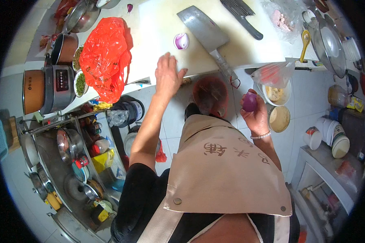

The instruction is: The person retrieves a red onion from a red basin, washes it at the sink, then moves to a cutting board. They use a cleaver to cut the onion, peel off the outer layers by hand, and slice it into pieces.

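Observation:
My right hand (255,114) holds a purple onion piece (250,102) out past the front edge of the white cutting board (158,18). Near that same edge, my left hand (168,73) rests with its fingers on the board, thumb spread, and nothing visible in it. Just beyond its fingertips lies a cut red onion piece (181,41). A broad metal cleaver (203,29) lies to the right of that piece, its handle reaching over the board's edge. Farther right is a dark ridged blade with a black handle (243,18).
A red plastic bag (105,57) lies left of the board, beside small bowls of chopped greens (80,84) and an electric cooker (60,85). Below the edge stands a red bucket (210,94). At right are a bag of meat (282,20), a yellow spoon (305,42) and a hanging plastic bag (273,74).

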`<state>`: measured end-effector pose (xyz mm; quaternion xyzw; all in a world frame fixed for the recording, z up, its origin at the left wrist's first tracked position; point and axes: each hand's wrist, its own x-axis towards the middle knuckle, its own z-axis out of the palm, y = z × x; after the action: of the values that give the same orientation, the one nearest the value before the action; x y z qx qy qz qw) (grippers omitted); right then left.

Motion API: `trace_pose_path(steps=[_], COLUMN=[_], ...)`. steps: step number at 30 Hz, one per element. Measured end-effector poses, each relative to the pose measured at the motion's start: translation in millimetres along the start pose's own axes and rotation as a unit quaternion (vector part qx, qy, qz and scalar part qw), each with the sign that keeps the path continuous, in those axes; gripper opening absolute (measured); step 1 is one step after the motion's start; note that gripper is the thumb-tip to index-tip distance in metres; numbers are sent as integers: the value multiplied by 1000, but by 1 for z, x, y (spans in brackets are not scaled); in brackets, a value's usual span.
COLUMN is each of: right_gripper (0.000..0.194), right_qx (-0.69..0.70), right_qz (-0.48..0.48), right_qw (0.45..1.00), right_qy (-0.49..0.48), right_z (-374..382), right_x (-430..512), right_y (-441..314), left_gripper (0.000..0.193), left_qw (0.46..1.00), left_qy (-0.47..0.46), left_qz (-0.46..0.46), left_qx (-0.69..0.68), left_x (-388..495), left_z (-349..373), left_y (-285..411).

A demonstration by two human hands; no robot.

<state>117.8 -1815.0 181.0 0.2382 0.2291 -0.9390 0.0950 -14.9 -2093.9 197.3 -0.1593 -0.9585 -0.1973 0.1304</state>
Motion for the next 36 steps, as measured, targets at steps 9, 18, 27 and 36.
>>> trace_pose_path(steps=[9, 18, 27, 36], right_gripper=[37, 37, 42, 47], right_qx=[8, -147, -594, -848], right_qz=[5, -41, -307, -225], right_qw=[998, 984, 712, 468], right_qy=[-60, -88, -216, 106], right_z=[12, 71, 164, 157], right_x=[11, 28, 69, 121], right_y=[-3, 9, 66, 23], left_gripper=[28, 25, 35, 55], left_qw=[968, 914, 478, 957], left_qy=[-114, -264, -254, 4], left_qz=[8, -59, -256, 6], left_qx=[-222, -303, -801, -290], left_x=[-69, -45, 11, 58], left_z=[16, 5, -43, -18], left_y=[56, 50, 3, -79])
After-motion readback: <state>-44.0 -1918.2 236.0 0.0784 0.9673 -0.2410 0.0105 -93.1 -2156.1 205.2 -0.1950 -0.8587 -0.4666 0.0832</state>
